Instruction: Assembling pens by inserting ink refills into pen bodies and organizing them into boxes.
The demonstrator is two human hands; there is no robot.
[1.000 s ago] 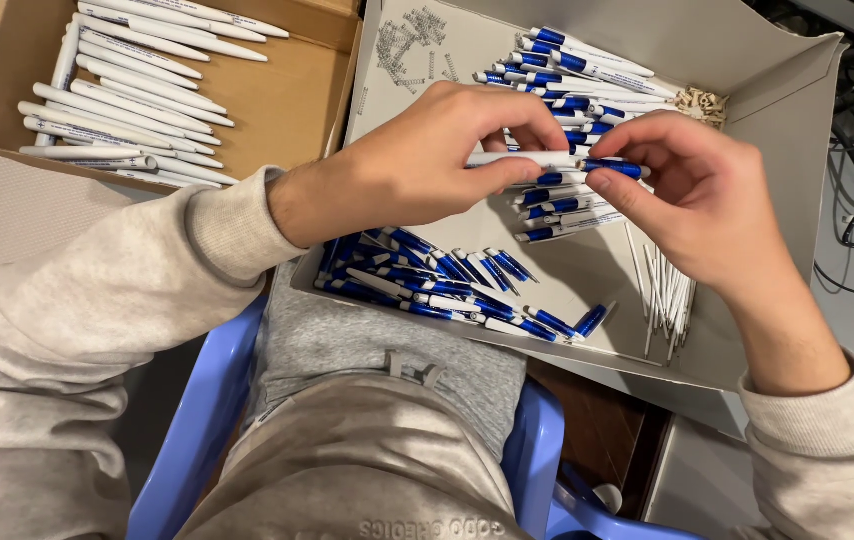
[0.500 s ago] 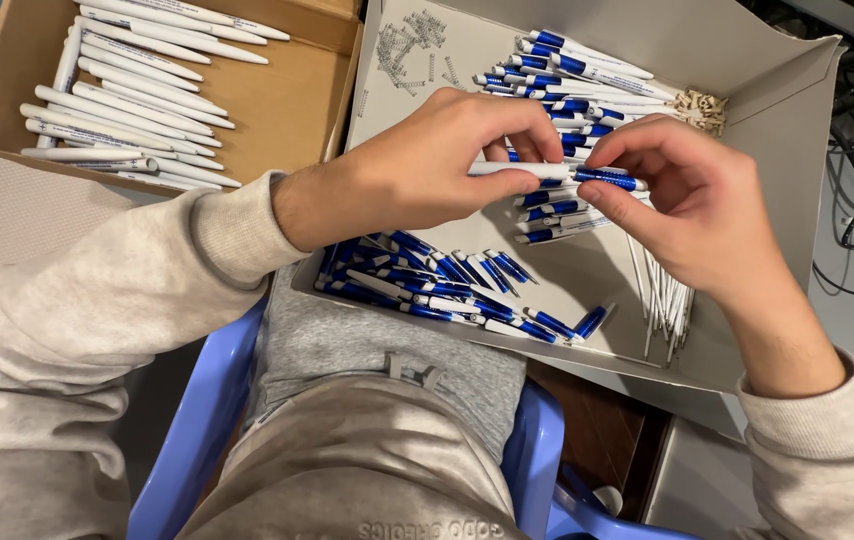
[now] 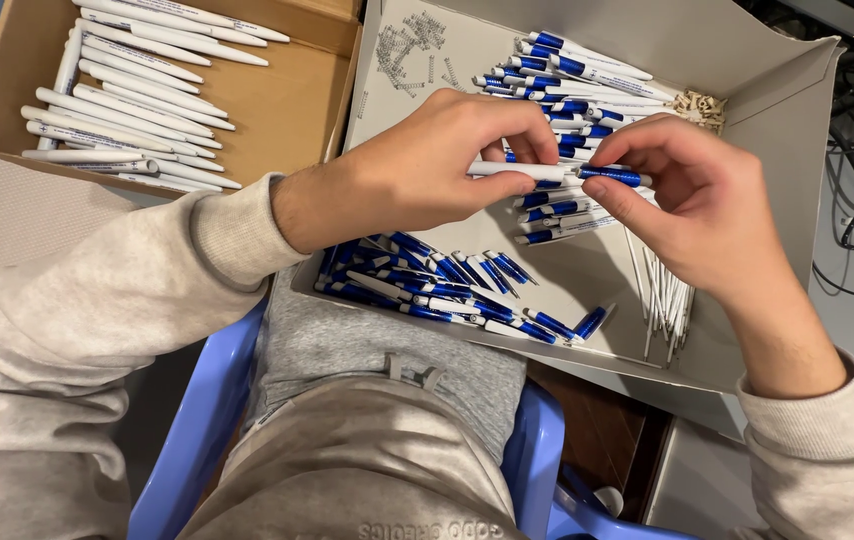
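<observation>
Blue-tipped pen (image 3: 557, 173) pinched between both hands (image 3: 427, 170) over grey box (image 3: 777, 130), perhaps hiding loose pens (image 3: 447, 285) beneath.

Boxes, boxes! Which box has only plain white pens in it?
The brown cardboard box by the left hand holds only white pen barrels. The grey box under both hands has blue-and-white pens and blue parts.

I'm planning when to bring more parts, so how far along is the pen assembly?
Done: a batch of white pens lies in the brown box. In hand: the left hand holds a white barrel while the right hand holds the blue piece at its end. Left: a pile of blue parts, thin white refills and small springs in the grey box.
</observation>
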